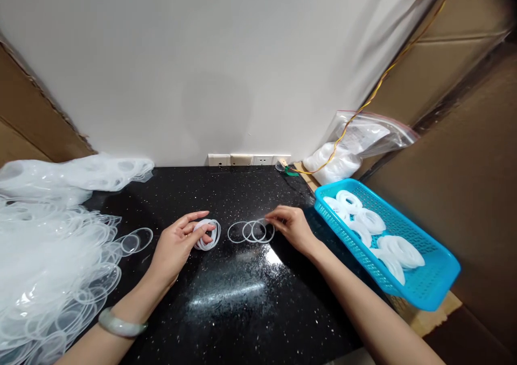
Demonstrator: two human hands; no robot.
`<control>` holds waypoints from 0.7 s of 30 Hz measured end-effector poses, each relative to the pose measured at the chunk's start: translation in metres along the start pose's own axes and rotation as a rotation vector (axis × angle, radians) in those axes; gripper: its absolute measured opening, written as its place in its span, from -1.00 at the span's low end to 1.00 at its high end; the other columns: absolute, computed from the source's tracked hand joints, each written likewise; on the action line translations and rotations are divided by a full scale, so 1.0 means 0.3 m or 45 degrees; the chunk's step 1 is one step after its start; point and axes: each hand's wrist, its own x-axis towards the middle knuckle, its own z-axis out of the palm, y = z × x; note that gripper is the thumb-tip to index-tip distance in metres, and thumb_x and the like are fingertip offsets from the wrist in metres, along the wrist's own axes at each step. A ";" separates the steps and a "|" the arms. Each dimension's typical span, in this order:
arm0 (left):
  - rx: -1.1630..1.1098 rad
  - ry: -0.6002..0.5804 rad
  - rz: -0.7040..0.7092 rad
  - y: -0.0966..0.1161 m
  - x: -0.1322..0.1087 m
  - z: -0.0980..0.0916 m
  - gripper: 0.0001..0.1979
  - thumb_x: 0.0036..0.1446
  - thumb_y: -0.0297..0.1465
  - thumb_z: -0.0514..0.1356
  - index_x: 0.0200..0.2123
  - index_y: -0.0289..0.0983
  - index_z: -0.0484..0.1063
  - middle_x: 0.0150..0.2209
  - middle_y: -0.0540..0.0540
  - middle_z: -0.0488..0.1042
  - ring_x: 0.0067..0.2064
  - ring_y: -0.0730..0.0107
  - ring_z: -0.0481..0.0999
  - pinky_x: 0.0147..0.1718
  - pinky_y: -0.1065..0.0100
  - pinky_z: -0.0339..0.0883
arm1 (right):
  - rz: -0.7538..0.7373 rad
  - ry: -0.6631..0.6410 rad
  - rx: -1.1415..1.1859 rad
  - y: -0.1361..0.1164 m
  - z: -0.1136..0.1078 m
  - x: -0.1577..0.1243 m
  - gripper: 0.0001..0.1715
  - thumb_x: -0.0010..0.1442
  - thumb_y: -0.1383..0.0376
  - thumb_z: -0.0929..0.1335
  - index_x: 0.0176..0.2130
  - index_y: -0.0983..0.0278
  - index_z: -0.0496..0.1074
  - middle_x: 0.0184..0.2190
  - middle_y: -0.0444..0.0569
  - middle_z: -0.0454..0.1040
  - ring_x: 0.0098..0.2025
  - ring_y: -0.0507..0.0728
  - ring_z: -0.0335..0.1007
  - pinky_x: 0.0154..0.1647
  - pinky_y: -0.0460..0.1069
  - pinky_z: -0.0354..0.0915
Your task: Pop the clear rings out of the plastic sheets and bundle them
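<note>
My left hand [177,243] curls its fingers round a small bundle of translucent white rings [208,234] resting on the black speckled counter [234,300]. My right hand [291,226] pinches the right edge of a short row of loose overlapping rings [250,231] lying flat on the counter, just right of the bundle. A pale bangle [121,324] sits on my left wrist.
A big heap of clear plastic rings [48,268] fills the left side; two loose rings [135,241] lie beside it. A blue basket [428,289] with bundled rings stands at right. A zip bag [355,144], wall sockets [248,160] and cardboard boxes [464,155] line the back.
</note>
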 end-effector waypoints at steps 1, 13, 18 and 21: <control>0.000 -0.006 -0.010 -0.001 -0.001 0.001 -0.47 -0.02 -0.20 0.35 -0.01 -0.33 0.40 -0.25 -0.18 0.60 -0.38 0.38 0.53 -0.32 0.37 0.40 | -0.007 -0.025 -0.008 0.000 -0.004 0.000 -0.87 0.20 0.33 0.38 -0.31 0.27 0.57 -0.37 -0.04 0.53 -0.36 0.04 0.43 -0.32 -0.10 0.26; 0.021 -0.031 -0.045 -0.019 0.008 -0.002 -0.56 -0.01 -0.21 0.36 -0.10 -0.33 0.46 -0.23 -0.20 0.59 -0.38 0.39 0.53 -0.34 0.40 0.43 | 0.179 -0.116 -0.295 -0.002 0.014 0.002 -0.92 0.09 0.43 0.38 -0.42 0.28 0.46 -0.43 -0.09 0.44 -0.44 0.00 0.30 -0.45 -0.11 0.14; 0.053 -0.040 -0.036 -0.018 0.008 0.000 -0.57 0.00 -0.20 0.35 -0.11 -0.33 0.47 -0.27 -0.19 0.59 -0.39 0.38 0.53 -0.36 0.40 0.43 | 0.230 -0.051 -0.035 -0.008 0.009 0.004 -0.93 0.08 0.42 0.35 -0.43 0.30 0.44 -0.46 -0.10 0.45 -0.47 -0.01 0.29 -0.44 -0.12 0.18; 0.059 -0.039 -0.031 -0.017 0.009 0.000 -0.57 -0.01 -0.20 0.35 -0.11 -0.33 0.47 -0.28 -0.18 0.59 -0.40 0.40 0.52 -0.36 0.42 0.42 | 0.271 -0.023 0.283 -0.018 -0.018 0.011 -0.91 0.11 0.34 0.35 -0.40 0.33 0.45 -0.46 -0.08 0.47 -0.45 0.00 0.33 -0.43 -0.12 0.23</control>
